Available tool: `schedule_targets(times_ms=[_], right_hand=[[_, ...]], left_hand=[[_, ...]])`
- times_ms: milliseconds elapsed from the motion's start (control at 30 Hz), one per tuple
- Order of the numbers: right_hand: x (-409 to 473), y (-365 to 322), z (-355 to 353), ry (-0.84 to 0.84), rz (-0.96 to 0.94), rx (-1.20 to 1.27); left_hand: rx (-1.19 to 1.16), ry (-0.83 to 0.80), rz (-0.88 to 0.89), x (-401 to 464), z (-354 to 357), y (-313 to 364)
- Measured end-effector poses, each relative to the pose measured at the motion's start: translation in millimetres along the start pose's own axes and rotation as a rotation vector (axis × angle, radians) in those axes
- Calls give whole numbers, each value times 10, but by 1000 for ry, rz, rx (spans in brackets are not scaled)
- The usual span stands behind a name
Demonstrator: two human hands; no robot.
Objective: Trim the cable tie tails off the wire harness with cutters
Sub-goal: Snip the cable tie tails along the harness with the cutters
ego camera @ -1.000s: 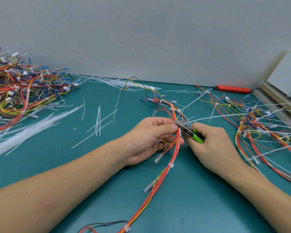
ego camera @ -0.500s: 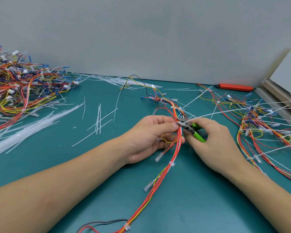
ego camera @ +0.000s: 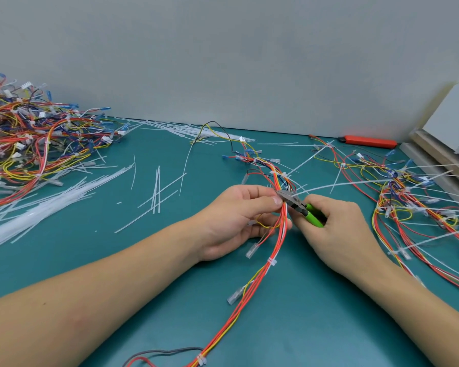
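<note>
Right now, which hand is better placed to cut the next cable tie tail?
Right hand: it grips the green-handled cutters, their tip at the wire harness. The left hand holds the harness.

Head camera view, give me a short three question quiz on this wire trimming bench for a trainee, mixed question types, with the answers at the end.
1. True or false: the right hand holds the green-handled cutters.
2. Multiple choice: where do the cutter tips sit? A) on the orange tool by the wall, B) at the wire bundle beside the left hand's fingertips, C) over the wire pile far left.
3. Fill in: loose white trimmed tie tails lie on the ____ mat.

Key: 1 true. 2 B. 3 teal.
</note>
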State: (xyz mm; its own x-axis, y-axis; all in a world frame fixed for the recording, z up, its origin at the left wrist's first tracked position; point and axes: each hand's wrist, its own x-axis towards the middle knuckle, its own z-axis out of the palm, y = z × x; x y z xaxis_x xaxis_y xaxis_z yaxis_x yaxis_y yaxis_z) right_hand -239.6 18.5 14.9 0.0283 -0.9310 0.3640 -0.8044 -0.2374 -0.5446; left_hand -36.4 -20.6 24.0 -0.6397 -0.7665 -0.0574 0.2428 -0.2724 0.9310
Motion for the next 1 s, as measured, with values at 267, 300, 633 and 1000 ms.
schedule_targets(times_ms=[267,300,633,1000], right_hand=[[3,-89,-45,-15,-5,-11],[6,-88,-42,-12,-4,-10],[12,-11,-12,15,13,28],[3,-16,-16,-2,-13,42]], left_hand=[[3,15,1,-1,6,4],[1,19,2,-2,6,4],[-5,14,-2,9,-6,-10],[5,1,-3,-12,7,0]])
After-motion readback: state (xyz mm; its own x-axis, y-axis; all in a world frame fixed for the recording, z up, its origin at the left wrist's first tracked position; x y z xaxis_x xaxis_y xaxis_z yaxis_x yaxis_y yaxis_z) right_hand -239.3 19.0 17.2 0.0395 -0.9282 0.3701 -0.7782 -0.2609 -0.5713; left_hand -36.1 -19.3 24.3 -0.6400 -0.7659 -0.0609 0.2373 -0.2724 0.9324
